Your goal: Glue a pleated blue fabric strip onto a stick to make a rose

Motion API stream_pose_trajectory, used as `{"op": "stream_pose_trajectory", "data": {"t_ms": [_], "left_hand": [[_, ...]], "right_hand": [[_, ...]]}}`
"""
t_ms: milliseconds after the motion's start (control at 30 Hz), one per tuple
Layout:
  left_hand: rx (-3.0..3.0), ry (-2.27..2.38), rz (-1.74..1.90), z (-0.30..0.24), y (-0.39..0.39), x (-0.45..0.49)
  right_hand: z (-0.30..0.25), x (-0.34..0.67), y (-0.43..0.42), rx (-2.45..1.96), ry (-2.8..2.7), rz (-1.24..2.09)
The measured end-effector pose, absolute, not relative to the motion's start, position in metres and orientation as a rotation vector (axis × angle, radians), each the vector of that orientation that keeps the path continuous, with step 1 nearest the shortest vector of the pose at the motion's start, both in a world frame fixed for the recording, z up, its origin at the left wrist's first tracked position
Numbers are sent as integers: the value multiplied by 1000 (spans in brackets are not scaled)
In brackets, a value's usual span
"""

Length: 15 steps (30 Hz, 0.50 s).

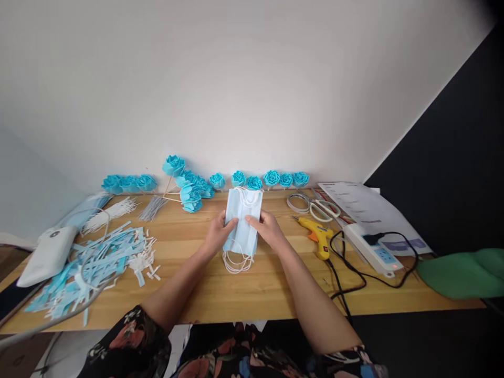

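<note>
A small stack of light blue face masks (242, 212) with white ear loops lies lengthwise on the wooden table (252, 289), in the middle. My left hand (219, 232) grips the stack's left edge, thumb on top. My right hand (268, 228) grips the right edge the same way. White loops hang out at the near end, below my hands.
Blue fabric roses (252, 181) line the wall, some on sticks. A heap of cut blue strips (94, 257) and a white device (49, 254) lie left. Scissors (315, 206), a yellow glue gun (318, 236), a power strip (374, 251), cables and papers lie right.
</note>
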<state>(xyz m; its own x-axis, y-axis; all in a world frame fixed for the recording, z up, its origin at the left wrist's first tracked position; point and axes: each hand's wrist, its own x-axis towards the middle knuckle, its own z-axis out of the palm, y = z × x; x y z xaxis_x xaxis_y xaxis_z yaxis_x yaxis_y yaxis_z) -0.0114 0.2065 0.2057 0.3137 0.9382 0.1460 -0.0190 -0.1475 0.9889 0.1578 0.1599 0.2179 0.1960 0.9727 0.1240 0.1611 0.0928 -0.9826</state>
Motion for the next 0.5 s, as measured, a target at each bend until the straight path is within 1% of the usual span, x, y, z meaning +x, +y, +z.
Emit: {"op": "stream_pose_trajectory", "data": {"t_ms": [133,333,500], "left_hand": [[1497,778,894,206,206,-11],[1454,690,699,207,204,-14],[1448,638,494,210,207,-22]], "right_hand": [[218,161,164,-1308,-941,877],[227,167,169,-1038,-564,915],[236,175,168,-912,-360,960]]}}
